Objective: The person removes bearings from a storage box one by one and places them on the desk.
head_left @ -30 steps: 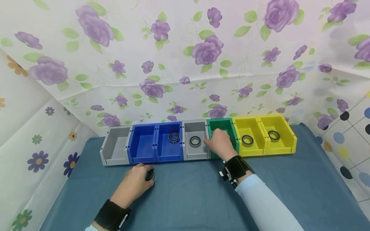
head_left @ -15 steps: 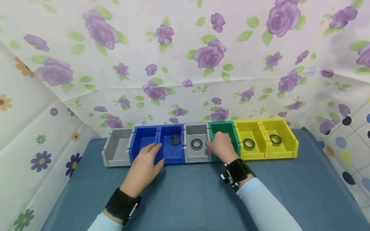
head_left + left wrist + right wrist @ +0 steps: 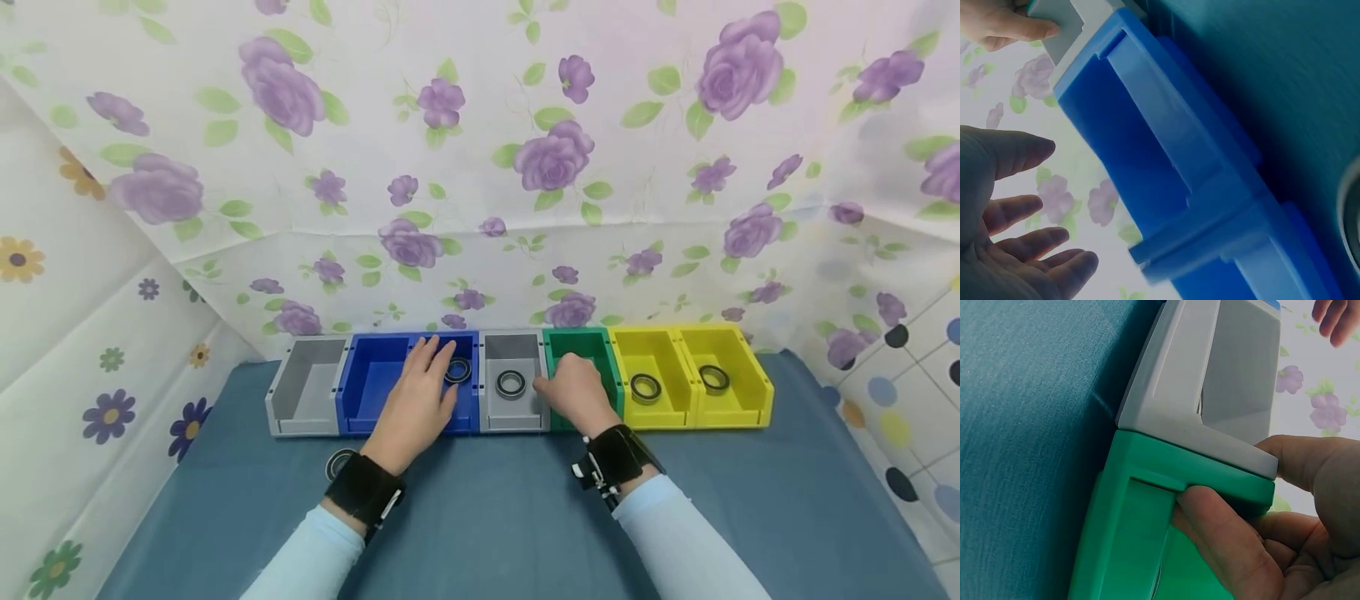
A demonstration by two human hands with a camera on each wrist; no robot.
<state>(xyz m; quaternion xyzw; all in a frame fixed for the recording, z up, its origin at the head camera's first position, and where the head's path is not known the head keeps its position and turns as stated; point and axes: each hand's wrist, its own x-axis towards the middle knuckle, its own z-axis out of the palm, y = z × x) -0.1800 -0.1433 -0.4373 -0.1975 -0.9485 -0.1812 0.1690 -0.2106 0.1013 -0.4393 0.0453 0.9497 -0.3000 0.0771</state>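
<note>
Over the two blue bins (image 3: 369,387), my left hand (image 3: 417,406) reaches with fingers spread and holds nothing; the left wrist view also shows the left hand (image 3: 1013,231) apart from the bin walls. My right hand (image 3: 577,388) pinches the adjoining side walls of the green bin (image 3: 581,340) and the middle grey bin (image 3: 513,350), the thumb on the grey side and fingers inside the green one. A ball bearing (image 3: 458,371) lies in the right blue bin, another bearing (image 3: 511,384) in the middle grey bin. A loose bearing (image 3: 339,464) rests on the cloth beside the left wrist.
Two yellow bins stand at the row's right end, with one bearing (image 3: 646,388) and another bearing (image 3: 714,380) in them. A grey bin (image 3: 306,387) ends the row at left. Blue cloth (image 3: 487,517) covers the table; a flowered sheet (image 3: 480,167) hangs behind.
My left hand has let go of the bearing on the cloth and moved forward and right over the blue bins, its fingers opening out. The right hand keeps its hold on the bin walls.
</note>
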